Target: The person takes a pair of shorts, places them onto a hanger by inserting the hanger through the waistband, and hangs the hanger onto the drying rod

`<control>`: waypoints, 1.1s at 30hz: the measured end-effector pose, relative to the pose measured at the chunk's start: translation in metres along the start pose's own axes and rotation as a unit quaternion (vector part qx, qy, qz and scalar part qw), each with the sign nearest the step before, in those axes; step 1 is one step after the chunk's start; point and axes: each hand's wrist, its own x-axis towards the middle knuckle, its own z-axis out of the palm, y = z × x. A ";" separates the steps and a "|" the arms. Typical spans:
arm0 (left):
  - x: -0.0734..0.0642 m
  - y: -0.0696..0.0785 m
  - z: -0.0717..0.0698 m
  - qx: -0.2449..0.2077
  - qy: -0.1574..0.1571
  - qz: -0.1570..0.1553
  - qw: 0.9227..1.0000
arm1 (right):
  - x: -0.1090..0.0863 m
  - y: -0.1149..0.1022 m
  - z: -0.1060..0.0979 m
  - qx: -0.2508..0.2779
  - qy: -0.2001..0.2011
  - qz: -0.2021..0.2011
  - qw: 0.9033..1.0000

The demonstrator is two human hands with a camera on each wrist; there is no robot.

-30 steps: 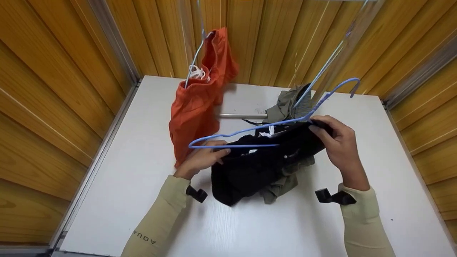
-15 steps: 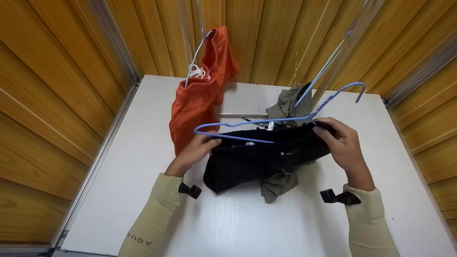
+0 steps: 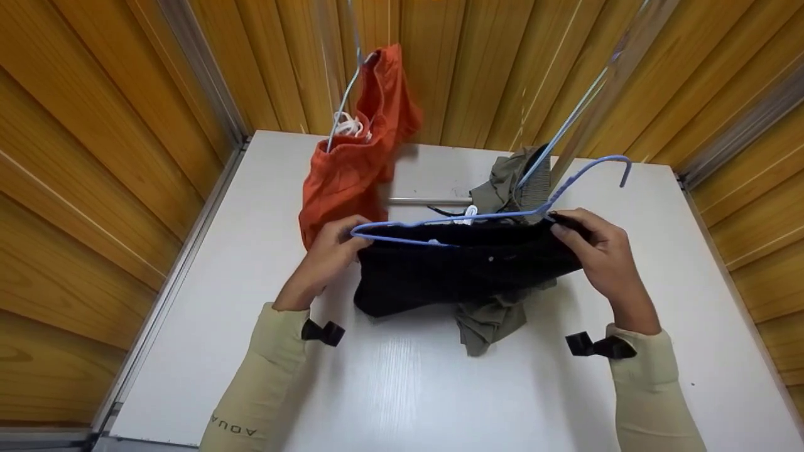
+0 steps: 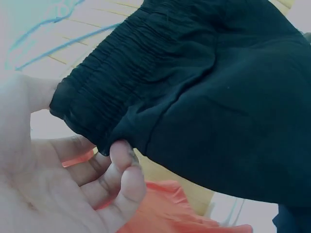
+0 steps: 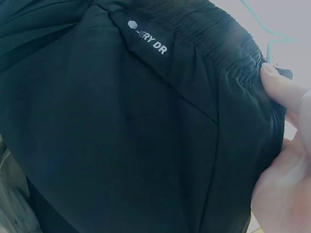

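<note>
Above white table (image 3: 389,395) | black shorts (image 3: 452,273) between left hand (image 3: 328,254) and right hand (image 3: 602,256) | each pinching a waistband (image 4: 116,75) end

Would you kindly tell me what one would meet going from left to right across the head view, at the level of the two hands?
Left wooden wall, left hand, black garment, right hand, right wooden wall.

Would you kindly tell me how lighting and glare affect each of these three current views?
Head view: pale glare on the white tabletop, and the black shorts so dark that most folds vanish; left wrist view: the left hand washed out toward the left edge, the shorts tinted teal; right wrist view: a bright haze at upper right, though the printed lettering is partly legible.
</note>
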 end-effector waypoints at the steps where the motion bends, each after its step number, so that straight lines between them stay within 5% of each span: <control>1: -0.001 0.002 -0.001 0.004 0.002 0.004 1.000 | 0.000 0.001 0.000 -0.004 -0.003 -0.003 1.000; 15: -0.009 0.026 -0.010 0.078 0.037 0.030 0.996 | -0.002 0.005 -0.003 -0.027 0.037 0.032 0.998; 33: -0.011 0.036 -0.007 0.100 0.076 0.081 0.989 | -0.003 0.007 0.001 -0.101 0.053 -0.034 0.993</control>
